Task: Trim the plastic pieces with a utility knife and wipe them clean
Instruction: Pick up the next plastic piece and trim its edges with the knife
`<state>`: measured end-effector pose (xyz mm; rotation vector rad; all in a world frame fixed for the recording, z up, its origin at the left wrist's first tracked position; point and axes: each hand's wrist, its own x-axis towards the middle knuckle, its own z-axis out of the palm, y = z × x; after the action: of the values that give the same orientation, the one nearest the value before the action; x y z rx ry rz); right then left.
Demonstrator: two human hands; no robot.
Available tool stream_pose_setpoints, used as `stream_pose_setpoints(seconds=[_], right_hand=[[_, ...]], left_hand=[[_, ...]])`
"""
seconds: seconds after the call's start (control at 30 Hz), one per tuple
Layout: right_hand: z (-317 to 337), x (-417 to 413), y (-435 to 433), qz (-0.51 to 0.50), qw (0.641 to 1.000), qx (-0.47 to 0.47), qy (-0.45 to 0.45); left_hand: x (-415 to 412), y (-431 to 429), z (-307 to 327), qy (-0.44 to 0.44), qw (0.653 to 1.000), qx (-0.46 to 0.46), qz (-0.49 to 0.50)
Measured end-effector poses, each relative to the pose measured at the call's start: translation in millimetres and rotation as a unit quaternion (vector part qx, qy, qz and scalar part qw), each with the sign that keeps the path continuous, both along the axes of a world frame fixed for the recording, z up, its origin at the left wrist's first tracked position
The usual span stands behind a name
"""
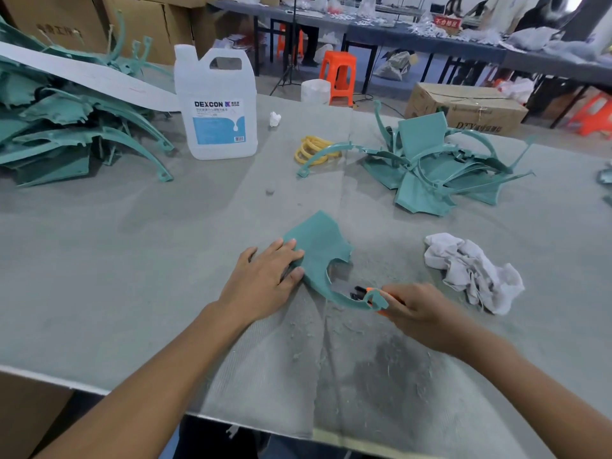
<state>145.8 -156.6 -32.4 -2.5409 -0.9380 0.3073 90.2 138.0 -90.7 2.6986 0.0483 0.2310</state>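
1. The left hand (265,276) lies flat, its grip wide, fingers pressing a teal plastic piece (318,246) onto the desk (132,246).
2. The right hand (419,309) has its grip curled round an orange utility knife (370,290), whose black tip is just beside the piece's hooked arm.
3. The piece, a ragged-edged panel, lies at the desk's near middle.
4. A crumpled rag (473,273) lies to the right, with a white jug (217,104) and heaps of teal pieces (447,170) farther back.
5. Cardboard boxes (463,107) and an orange stool (339,77) stand beyond.
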Motion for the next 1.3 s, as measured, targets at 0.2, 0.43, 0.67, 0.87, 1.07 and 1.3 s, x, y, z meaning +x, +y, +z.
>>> stream_pose_setpoints(seconds=[0.2, 0.43, 0.67, 0.87, 1.07, 1.3], right_hand=[[2, -18, 1, -0.032, 0.997, -0.033, 0.062], [8, -4, 48, -0.116, 0.967, -0.207, -0.092], [6, -17, 34, -0.13, 0.987, -0.091, 0.022], [-16, -53, 42, -0.163, 0.962, 0.058, 0.212], [-8, -65, 49, -0.151, 0.963, 0.08, 0.211], [9, -84, 39, -0.11, 0.99, 0.05, 0.075]], left_hand=[[1, 1, -1, 0.003, 1.0, 0.004, -0.006], [0, 0, -1, 0.0, 1.0, 0.017, -0.005], [0, 0, 0, -0.003, 1.0, 0.004, -0.004], [-7, 0, 11, 0.033, 0.999, -0.001, -0.02], [-8, -14, 13, 0.077, 0.995, 0.065, -0.018], [-12, -13, 15, 0.062, 0.997, 0.034, -0.015]])
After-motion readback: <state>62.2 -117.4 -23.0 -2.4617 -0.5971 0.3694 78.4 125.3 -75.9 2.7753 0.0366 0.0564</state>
